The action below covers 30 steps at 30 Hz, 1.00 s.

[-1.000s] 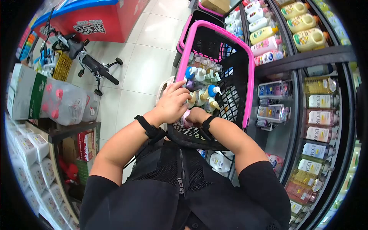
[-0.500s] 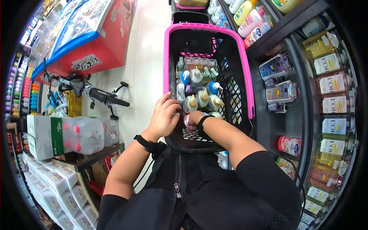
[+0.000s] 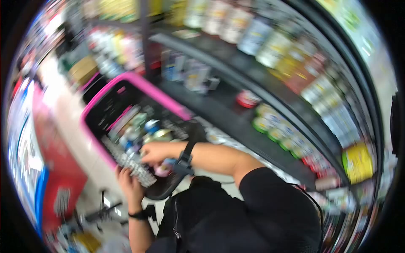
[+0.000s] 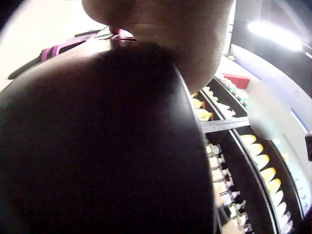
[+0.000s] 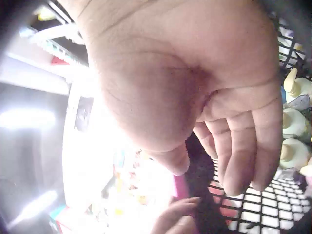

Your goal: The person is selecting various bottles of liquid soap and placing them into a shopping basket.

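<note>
A black shopping basket (image 3: pixel 160 189) with a pink rim holds several pump bottles (image 3: pixel 154 126), blurred in the head view. My right hand (image 3: pixel 158 152) is inside the basket, over the bottles. In the right wrist view its fingers (image 5: pixel 241 161) are loosely extended, palm bare, with pale pump bottles (image 5: pixel 295 122) beside them. A pink bottle (image 3: pixel 162 170) lies below that hand, close to the basket's near end. My left hand (image 3: pixel 128 183) rests at the basket's left rim, fingertips over the edge. In the left wrist view, a large dark surface (image 4: pixel 97 146) hides most of the scene.
Store shelves (image 3: pixel 219 59) with bottles and tubs run along the right. At left stands a red freezer (image 3: pixel 55 168) with blue edging, near a bicycle (image 3: pixel 103 208). A cardboard box (image 3: pixel 82 69) sits beyond the basket.
The head view has swung right, so the basket appears turned and further left. My right hand has come up off the pink bottle. My left hand remains at the rim.
</note>
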Each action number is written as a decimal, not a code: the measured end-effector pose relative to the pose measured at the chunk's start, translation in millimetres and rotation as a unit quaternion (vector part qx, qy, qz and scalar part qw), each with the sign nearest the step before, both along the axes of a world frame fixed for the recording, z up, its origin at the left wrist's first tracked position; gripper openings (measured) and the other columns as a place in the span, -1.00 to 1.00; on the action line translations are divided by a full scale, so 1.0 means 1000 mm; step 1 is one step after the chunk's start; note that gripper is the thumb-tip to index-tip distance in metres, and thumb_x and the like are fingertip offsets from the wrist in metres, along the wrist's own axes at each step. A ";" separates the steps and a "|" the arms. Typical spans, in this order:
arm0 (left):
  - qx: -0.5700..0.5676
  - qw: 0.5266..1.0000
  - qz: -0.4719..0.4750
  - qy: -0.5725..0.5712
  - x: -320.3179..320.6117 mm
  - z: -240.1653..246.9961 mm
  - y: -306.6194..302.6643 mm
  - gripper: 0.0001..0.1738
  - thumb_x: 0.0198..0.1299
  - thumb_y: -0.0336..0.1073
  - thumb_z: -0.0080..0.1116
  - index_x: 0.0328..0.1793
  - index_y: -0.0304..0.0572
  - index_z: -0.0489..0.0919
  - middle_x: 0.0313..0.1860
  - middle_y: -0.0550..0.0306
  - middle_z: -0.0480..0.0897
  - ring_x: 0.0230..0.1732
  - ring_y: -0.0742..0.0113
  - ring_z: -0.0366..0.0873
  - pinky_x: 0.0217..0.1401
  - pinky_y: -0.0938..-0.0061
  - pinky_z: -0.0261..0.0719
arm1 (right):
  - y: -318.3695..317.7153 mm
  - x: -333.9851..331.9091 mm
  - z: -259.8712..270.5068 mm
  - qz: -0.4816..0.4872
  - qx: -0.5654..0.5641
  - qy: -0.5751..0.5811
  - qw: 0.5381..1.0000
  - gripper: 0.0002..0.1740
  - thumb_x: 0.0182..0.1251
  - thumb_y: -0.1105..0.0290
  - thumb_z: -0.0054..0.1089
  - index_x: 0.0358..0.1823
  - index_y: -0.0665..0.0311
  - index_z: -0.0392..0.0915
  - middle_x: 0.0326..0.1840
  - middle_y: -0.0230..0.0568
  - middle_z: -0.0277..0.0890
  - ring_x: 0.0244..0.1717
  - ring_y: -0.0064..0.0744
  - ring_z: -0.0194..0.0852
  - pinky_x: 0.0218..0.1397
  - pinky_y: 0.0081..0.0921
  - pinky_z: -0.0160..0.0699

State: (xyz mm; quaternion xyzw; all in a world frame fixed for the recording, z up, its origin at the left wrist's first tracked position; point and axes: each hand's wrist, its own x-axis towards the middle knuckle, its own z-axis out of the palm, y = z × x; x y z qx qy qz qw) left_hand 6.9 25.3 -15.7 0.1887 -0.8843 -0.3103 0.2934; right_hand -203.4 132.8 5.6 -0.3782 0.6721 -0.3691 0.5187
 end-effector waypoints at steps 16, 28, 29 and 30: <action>-0.228 0.947 -0.190 -0.123 -0.019 -0.002 0.036 -0.64 0.16 -0.37 0.24 0.08 -0.31 0.52 0.19 -0.18 0.54 0.44 -0.28 0.28 0.48 -0.18 0.13 | 0.413 0.143 -0.027 -0.692 -0.052 -0.232 0.682 -0.73 0.41 0.16 0.25 -0.10 0.19 0.50 -0.31 -0.36 0.53 -0.38 -0.51 0.55 -0.16 -0.39 0.73; -0.014 0.873 -0.485 -0.043 -0.039 0.035 0.323 -0.78 0.13 -0.53 0.12 -0.07 -0.34 0.55 -0.04 -0.19 0.63 0.06 -0.18 0.58 0.23 0.15 0.47 | 0.741 0.212 -0.002 -0.866 -0.092 -0.006 0.491 -0.75 0.28 0.32 0.29 -0.15 0.32 0.49 -0.43 -0.29 0.48 -0.40 -0.42 0.53 -0.38 -0.52 0.53; -0.001 0.861 -0.505 -0.066 -0.039 0.039 0.347 -0.79 0.13 -0.53 0.12 -0.08 -0.35 0.56 -0.07 -0.18 0.64 0.03 -0.16 0.59 0.21 0.18 0.49 | 0.778 0.221 -0.003 -0.873 -0.026 0.093 0.478 -0.71 0.26 0.28 0.31 -0.18 0.36 0.53 -0.37 -0.19 0.56 -0.39 -0.35 0.57 -0.34 -0.41 0.56; 0.014 0.850 -0.523 -0.067 -0.037 0.046 0.378 -0.80 0.13 -0.52 0.14 -0.09 -0.35 0.58 -0.14 -0.16 0.65 -0.05 -0.14 0.61 0.13 0.21 0.51 | 0.812 0.231 0.000 -0.851 0.052 0.279 0.442 -0.68 0.21 0.24 0.33 -0.25 0.39 0.56 -0.31 -0.04 0.62 -0.35 -0.24 0.62 -0.22 -0.31 0.59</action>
